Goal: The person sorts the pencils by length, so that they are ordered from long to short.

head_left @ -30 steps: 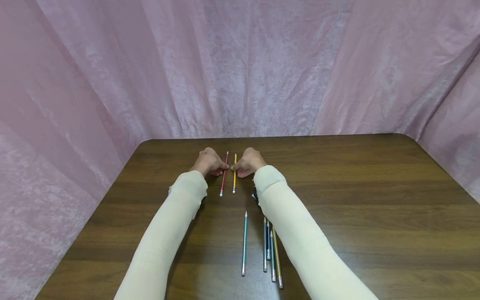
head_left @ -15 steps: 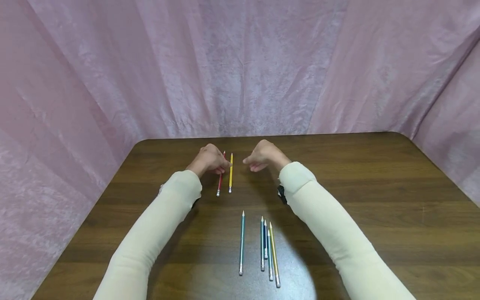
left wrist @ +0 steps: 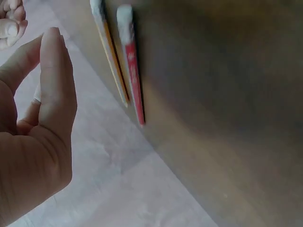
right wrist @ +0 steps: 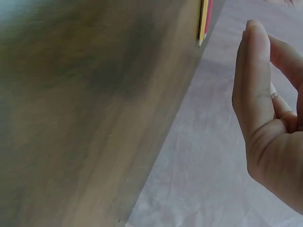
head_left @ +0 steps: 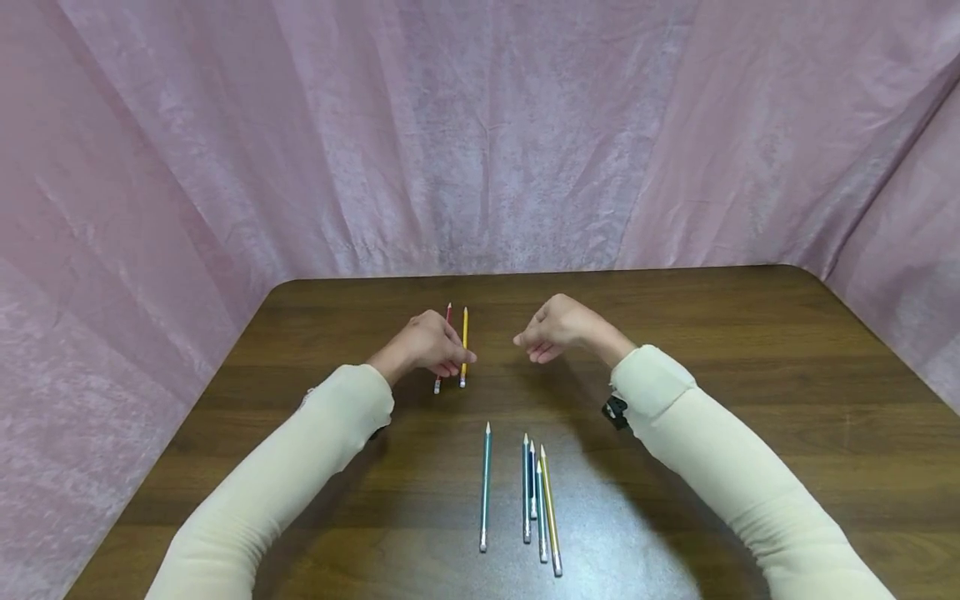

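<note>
Head view, fr. here: L hand (head_left: 431,340), tips narrow, loosely bent over red pencil (head_left: 449,312) & yellow pencil (head_left: 465,327); R hand (head_left: 558,327), likewise narrow, well apart to their R; 5 more pencils (head_left: 486,487) near side of both grips.

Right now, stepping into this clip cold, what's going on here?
A person has both hands over a wooden table, holding nothing. The left hand hovers over a red pencil and a yellow pencil lying near the far edge; the right hand is off to their right. Nearer the person, one teal pencil lies apart, left of a group of four pencils.
</note>
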Demonstrator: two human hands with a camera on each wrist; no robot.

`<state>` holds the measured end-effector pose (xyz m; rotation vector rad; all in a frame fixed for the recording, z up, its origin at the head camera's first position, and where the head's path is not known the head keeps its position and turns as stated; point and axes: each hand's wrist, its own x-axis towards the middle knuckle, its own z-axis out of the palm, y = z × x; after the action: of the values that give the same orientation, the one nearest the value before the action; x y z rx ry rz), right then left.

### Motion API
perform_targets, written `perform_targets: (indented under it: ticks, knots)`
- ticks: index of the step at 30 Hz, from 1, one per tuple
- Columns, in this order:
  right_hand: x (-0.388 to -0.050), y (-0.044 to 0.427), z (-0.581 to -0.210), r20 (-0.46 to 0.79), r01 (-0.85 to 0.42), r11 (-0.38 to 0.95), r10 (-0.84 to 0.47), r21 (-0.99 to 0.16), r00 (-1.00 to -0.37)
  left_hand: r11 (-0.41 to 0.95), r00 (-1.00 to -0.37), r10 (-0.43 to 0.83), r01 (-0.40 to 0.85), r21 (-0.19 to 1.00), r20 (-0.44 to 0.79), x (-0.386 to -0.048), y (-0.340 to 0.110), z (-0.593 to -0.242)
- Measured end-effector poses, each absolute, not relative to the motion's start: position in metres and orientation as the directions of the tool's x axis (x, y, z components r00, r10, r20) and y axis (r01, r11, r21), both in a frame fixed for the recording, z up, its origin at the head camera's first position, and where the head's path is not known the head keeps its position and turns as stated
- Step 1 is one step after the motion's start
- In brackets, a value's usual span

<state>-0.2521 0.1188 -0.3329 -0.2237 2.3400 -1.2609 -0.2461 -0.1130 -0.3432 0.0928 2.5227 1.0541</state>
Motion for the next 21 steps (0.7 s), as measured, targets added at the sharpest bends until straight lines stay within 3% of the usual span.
perform_targets:
  ticks: [14,21]
  knots:
    - [-0.191,0.132,-0.351,-0.397,0.122,0.539,-0.431,-0.834,-0.811,0.788,-0.788,0.395,0.026,0.615,-0.472,-0.181,-0.097,-0.360]
    - [-0.168,0.129,-0.363,-0.413,0.123,0.538,-0.462,-0.834,-0.785,0.784,-0.779,0.421,0.057,0.618,-0.463,-0.166,-0.092,-0.366]
